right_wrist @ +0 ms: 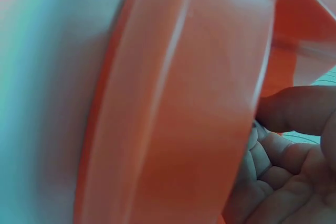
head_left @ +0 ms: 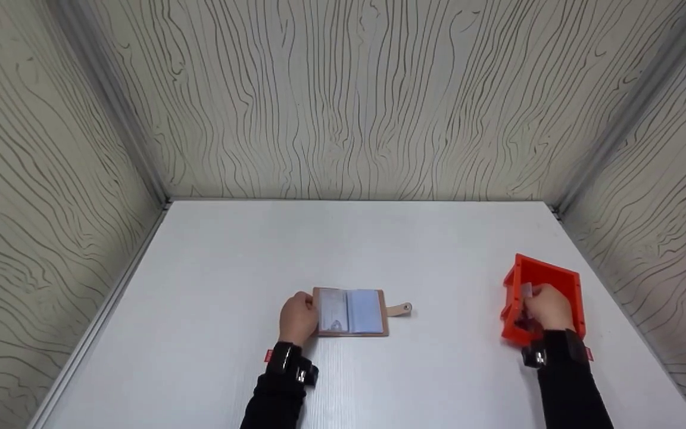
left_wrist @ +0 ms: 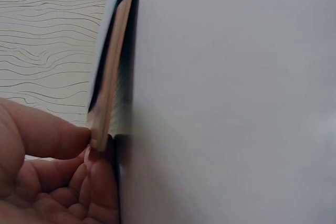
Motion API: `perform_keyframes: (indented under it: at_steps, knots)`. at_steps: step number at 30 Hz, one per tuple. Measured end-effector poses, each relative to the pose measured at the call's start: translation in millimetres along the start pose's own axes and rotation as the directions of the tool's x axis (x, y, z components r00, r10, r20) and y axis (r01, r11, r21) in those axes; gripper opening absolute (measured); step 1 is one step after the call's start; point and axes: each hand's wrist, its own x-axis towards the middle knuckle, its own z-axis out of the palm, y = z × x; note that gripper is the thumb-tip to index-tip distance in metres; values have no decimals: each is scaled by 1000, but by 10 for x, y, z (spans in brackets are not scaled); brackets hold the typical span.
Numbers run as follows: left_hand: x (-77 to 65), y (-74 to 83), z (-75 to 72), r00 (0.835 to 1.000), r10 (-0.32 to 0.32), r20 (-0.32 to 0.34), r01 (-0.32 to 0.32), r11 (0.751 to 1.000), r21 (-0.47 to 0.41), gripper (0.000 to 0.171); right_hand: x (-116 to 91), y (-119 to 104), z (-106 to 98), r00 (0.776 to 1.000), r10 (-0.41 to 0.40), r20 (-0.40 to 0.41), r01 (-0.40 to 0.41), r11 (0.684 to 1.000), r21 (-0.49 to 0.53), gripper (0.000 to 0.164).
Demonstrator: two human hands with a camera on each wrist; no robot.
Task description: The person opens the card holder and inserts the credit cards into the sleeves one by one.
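An open card holder with a brown cover and clear sleeves lies on the white table, its snap strap pointing right. My left hand pinches its left edge between thumb and fingers, and the left wrist view shows that edge tipped up from the tabletop. To the right, my right hand reaches into a red plastic bin. Its thumb and fingertips pinch a thin, pale card near the bin's left wall. In the right wrist view the bin's side hides most of the card.
The white table stretches between the two hands and behind them. Wood-patterned panels rise at the back and both sides. The red bin stands near the table's right edge.
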Motion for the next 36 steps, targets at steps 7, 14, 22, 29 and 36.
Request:
perform_keyframes:
  at_steps: [7,14,22,29,36]
  knots:
    - [-16,-12,1,1000,14,-6,-14,1000,-3,11,-29,-4,-89,997,-60,-46,58,997,-46,41]
    - [-14,-1,-2,1000,-5,3,5,1000,-10,13,-121,-30,-187,996,-48,-81,47,999,-20,47]
    - [-1,-7,3,1000,-9,1,9,1000,-6,12,-192,-103,-285,991,-53,-126,55,998,6,48]
    - [-2,2,-1,1000,-15,14,15,1000,9,11,-223,-196,-301,980,-78,-184,81,997,12,48]
    - [-9,14,-13,1000,1,8,-1,1000,-4,10,-263,-327,-284,970,-113,-214,119,993,18,46]
